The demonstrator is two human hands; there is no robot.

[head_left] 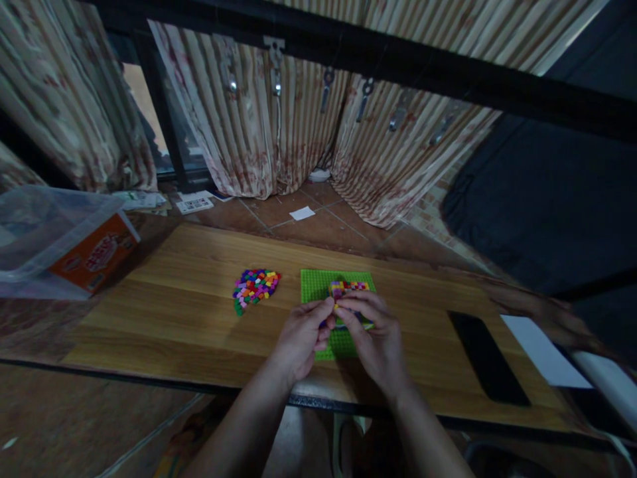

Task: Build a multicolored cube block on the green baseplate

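A green studded baseplate [311, 285] lies on the wooden table, with a cluster of small coloured building bricks [348, 286] on its upper right part. Over the plate my two hands meet at the fingertips. My right hand [377, 335] pinches a tiny yellow brick [336, 306] between thumb and fingers. Beside it, my left hand [303, 332] is closed, thumb against curled fingers; whatever it may hold is hidden. Both hands cover part of the plate and of the cluster. Left of the plate lies a loose pile of small multicoloured bricks [256, 287].
A black flat panel [488, 358] and a white sheet [542, 350] lie on the right. A clear plastic bin [64, 239] with an orange label stands at the far left. Behind the table [164, 318] are striped curtains [249, 133] and a dark horizontal bar [398, 76].
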